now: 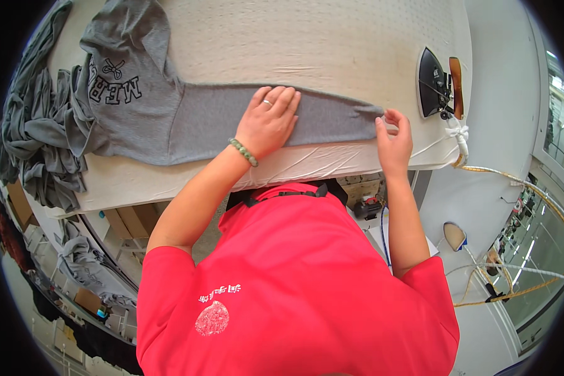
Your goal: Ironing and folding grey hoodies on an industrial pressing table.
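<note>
A grey sweatshirt (144,125) with dark lettering lies on the pale padded ironing table, one sleeve (332,119) stretched out to the right. My left hand (267,123), with a ring and a green bead bracelet on that arm, rests flat on the middle of this sleeve, fingers extended. At the sleeve's far right end, the thumb and fingers of my right hand (395,139) are at the cuff and seem to pinch its edge. Small creases show in the fabric there. How much cloth lies between those fingertips is hard to see.
An iron (431,84) with a brown handle stands right of the cuff; its wrapped hose (462,147) runs off the table (307,41) to the right. More grey garments (34,125) are heaped along the left edge. Below that side hang further grey clothes (84,257).
</note>
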The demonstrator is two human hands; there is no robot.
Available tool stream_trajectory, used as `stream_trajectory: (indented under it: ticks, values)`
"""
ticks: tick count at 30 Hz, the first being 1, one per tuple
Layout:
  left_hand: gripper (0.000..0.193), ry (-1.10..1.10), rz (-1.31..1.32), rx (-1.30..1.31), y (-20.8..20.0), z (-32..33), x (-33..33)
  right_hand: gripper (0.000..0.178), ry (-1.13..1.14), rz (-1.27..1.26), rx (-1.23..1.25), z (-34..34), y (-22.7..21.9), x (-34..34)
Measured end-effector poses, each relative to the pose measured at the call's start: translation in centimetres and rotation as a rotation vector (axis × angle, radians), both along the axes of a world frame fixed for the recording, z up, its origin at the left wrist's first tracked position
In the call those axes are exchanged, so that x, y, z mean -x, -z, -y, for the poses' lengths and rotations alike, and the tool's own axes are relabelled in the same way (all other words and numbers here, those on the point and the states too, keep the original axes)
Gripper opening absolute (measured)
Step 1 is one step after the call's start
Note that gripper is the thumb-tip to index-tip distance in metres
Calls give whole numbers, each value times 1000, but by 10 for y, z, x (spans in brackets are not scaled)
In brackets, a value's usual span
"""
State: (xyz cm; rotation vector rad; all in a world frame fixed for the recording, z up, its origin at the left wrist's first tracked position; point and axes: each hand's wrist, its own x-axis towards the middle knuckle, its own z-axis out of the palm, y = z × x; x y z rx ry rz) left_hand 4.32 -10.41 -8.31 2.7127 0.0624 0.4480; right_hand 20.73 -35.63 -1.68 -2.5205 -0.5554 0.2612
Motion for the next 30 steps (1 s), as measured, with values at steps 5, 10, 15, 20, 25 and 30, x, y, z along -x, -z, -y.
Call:
stream_trajectory:
  ticks: [5, 10, 15, 20, 25, 30]
  values:
    - [44, -33, -10, 21, -5, 20, -12, 27, -24, -325, -61, 34, 24, -35]
    - [43, -285, -40, -72, -3, 9, 14, 27, 29, -536, -193, 42, 22, -53]
    - [43, -376, -63, -132, -13, 23, 7, 42, -202, -944, -244, 54, 24, -70]
    - [44, -312, -59, -65, -15, 59, -27, 57, -311, -1083, -240, 57, 13, -84]
    - [44, -181, -28, -11, -13, 92, -63, 61, -265, -1204, -278, 51, 20, -94]
    - [42, -100, -12, -26, -13, 107, -67, 64, -233, -1182, -264, 60, 35, -92]
